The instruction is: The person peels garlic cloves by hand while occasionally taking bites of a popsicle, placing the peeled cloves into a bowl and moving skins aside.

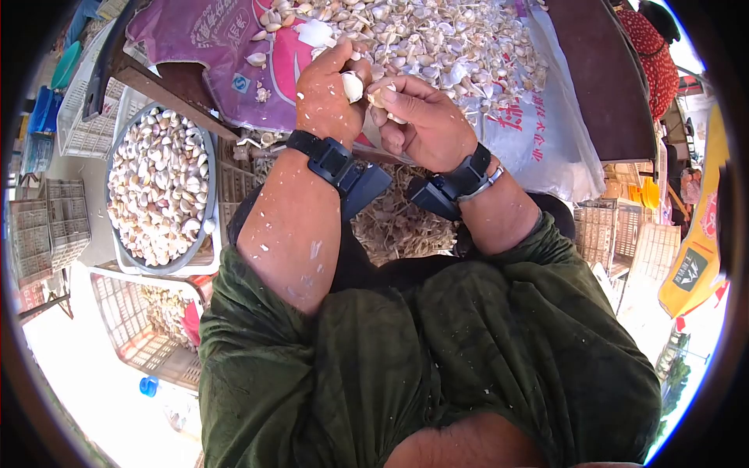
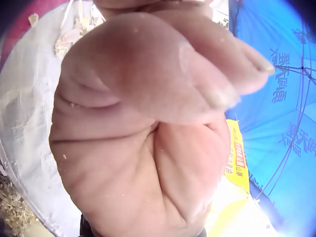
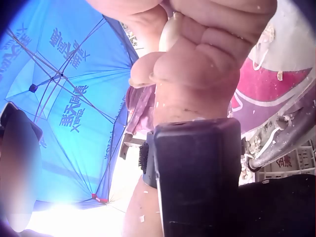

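My left hand (image 1: pixel 328 97) is over the near edge of the garlic pile, its fingers curled round a whitish garlic clove (image 1: pixel 353 87). Close to its right, my right hand (image 1: pixel 427 125) pinches a pale garlic clove (image 1: pixel 384 97) between thumb and fingers. The two hands almost meet. Beyond them spreads a heap of loose garlic cloves (image 1: pixel 452 47) on plastic sheeting. The left wrist view is filled by curled fingers (image 2: pixel 143 74), with no clove showing there. A smooth pale clove (image 3: pixel 170 37) shows among the fingers in the right wrist view.
A round tub (image 1: pixel 212 168) full of garlic cloves stands at the left. Below it is a plastic crate (image 1: pixel 140 355) with garlic stuff inside. Purple printed sacking (image 1: pixel 187 31) and a whitish printed bag (image 1: pixel 546 156) cover the table. Dry stalks and skins (image 1: pixel 402 218) lie beneath the hands.
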### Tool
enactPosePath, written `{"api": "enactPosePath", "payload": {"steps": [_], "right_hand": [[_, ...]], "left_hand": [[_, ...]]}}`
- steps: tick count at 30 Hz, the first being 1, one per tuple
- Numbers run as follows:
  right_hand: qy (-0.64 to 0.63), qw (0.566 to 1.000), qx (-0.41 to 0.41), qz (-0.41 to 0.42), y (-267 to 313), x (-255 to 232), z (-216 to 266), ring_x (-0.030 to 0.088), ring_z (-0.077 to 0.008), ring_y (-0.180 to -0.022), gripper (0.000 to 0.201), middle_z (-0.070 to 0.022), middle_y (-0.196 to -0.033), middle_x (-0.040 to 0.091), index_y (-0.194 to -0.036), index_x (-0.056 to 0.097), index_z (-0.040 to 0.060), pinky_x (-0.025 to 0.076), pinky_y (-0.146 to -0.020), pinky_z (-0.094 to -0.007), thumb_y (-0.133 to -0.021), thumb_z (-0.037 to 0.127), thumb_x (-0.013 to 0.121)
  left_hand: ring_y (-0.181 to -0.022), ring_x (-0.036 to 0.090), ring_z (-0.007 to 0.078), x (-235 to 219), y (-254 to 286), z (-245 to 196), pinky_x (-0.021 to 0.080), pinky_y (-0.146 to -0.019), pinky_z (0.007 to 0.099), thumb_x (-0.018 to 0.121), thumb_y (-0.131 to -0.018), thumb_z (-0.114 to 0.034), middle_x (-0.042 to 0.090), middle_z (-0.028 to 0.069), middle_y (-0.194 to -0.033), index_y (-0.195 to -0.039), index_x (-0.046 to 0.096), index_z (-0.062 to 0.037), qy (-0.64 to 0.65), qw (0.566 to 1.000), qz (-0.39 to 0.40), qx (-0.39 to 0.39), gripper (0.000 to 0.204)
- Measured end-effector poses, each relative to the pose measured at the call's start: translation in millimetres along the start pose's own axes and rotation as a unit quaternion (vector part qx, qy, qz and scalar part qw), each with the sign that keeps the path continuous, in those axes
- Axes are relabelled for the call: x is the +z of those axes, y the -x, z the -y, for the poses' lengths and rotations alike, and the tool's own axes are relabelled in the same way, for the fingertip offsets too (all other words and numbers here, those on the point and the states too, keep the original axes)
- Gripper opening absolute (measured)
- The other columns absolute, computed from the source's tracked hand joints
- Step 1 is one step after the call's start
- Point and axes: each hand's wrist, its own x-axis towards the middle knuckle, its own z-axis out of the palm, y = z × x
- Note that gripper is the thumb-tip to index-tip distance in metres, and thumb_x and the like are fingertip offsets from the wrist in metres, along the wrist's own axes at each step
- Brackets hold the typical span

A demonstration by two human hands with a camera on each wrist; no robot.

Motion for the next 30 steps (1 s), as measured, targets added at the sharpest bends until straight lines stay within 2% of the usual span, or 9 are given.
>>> {"api": "enactPosePath", "payload": {"steps": [8, 11, 13, 15, 17, 24, 27, 29, 30], "right_hand": [[0.179, 0.976, -0.054, -0.115, -6, 5, -5, 0.056, -0.0101, -0.063, 0.016, -0.0028, -0.077, 0.060, -0.100, 0.063, 0.0024, 0.042, -0.054, -0.0236, -0.088, 0.013, 0.066], [0.333, 0.928, -0.134, -0.099, -11, -5, -16, 0.058, -0.0111, -0.064, 0.013, -0.0055, -0.086, 0.064, -0.098, 0.065, 0.0035, 0.045, -0.056, -0.0257, -0.087, 0.011, 0.067], [0.505, 0.802, -0.307, -0.080, -13, 4, -20, 0.063, -0.0157, -0.068, 0.016, -0.0103, -0.079, 0.065, -0.098, 0.064, 0.0007, 0.050, -0.062, -0.0297, -0.084, 0.008, 0.068], [0.542, 0.765, -0.344, -0.054, -4, 11, -11, 0.065, -0.0239, -0.070, 0.013, -0.0161, -0.082, 0.065, -0.097, 0.062, 0.0003, 0.051, -0.063, -0.0361, -0.085, 0.007, 0.064], [0.659, 0.655, -0.367, -0.042, -1, 18, -3, 0.064, -0.0325, -0.072, 0.012, -0.0167, -0.080, 0.064, -0.094, 0.060, 0.0023, 0.050, -0.063, -0.0406, -0.082, 0.003, 0.061], [0.696, 0.616, -0.367, 0.033, 2, 30, 14, 0.062, -0.0345, -0.073, 0.018, -0.0143, -0.075, 0.059, -0.090, 0.057, 0.0057, 0.050, -0.064, -0.0417, -0.073, 0.000, 0.060], [0.681, 0.639, -0.354, 0.055, -2, 19, 9, 0.061, -0.0298, -0.069, 0.017, -0.0126, -0.078, 0.060, -0.100, 0.061, 0.0044, 0.049, -0.059, -0.0370, -0.085, -0.002, 0.061], [0.568, 0.736, -0.367, 0.028, -7, 6, -4, 0.059, -0.0198, -0.064, 0.014, -0.0079, -0.079, 0.062, -0.103, 0.062, 0.0045, 0.047, -0.056, -0.0332, -0.089, 0.002, 0.060], [0.569, 0.736, -0.367, 0.027, -4, 9, -2, 0.059, -0.0198, -0.064, 0.014, -0.0079, -0.079, 0.062, -0.103, 0.062, 0.0045, 0.047, -0.056, -0.0332, -0.089, 0.002, 0.060]], "left_hand": [[-0.066, 0.049, 0.0197, -5, -5, 7, 0.045, -0.065, 0.0361, 0.056, -0.093, -0.022, 0.056, 0.0077, -0.072, -0.092, 0.058, -0.0003, 0.057, 0.998, -0.019, 0.037, 0.022], [-0.063, 0.047, 0.0180, -5, -3, 5, 0.043, -0.062, 0.0328, 0.057, -0.093, -0.022, 0.055, 0.0073, -0.071, -0.090, 0.058, -0.0005, 0.031, 0.998, -0.028, 0.044, 0.022], [-0.063, 0.047, 0.0166, -3, 0, 2, 0.042, -0.060, 0.0306, 0.057, -0.093, -0.023, 0.054, 0.0059, -0.070, -0.086, 0.058, -0.0025, 0.000, 0.998, -0.025, 0.051, 0.022], [-0.063, 0.047, 0.0153, 0, 3, 1, 0.040, -0.057, 0.0284, 0.057, -0.092, -0.025, 0.054, 0.0044, -0.068, -0.082, 0.058, -0.0045, -0.029, 0.998, -0.022, 0.055, 0.023], [-0.060, 0.045, 0.0141, 4, 3, -1, 0.038, -0.054, 0.0278, 0.058, -0.091, -0.023, 0.053, 0.0038, -0.066, -0.079, 0.057, -0.0052, -0.056, 0.996, -0.044, 0.052, 0.021], [-0.057, 0.044, 0.0138, 1, 5, -2, 0.037, -0.051, 0.0286, 0.060, -0.089, -0.021, 0.053, 0.0042, -0.066, -0.079, 0.057, -0.0050, -0.066, 0.997, -0.013, 0.029, 0.019], [-0.056, 0.044, 0.0144, -5, 1, 1, 0.039, -0.050, 0.0290, 0.061, -0.089, -0.022, 0.054, 0.0046, -0.067, -0.081, 0.057, -0.0053, -0.036, 0.999, 0.007, 0.005, 0.019], [-0.057, 0.047, 0.0154, -8, -5, 7, 0.041, -0.050, 0.0302, 0.061, -0.089, -0.024, 0.054, 0.0054, -0.068, -0.083, 0.057, -0.0060, -0.013, 1.000, -0.014, -0.011, 0.019], [-0.057, 0.047, 0.0154, -6, -4, 7, 0.041, -0.050, 0.0302, 0.061, -0.089, -0.024, 0.054, 0.0054, -0.068, -0.083, 0.057, -0.0060, -0.013, 1.000, -0.014, -0.012, 0.019]]}}
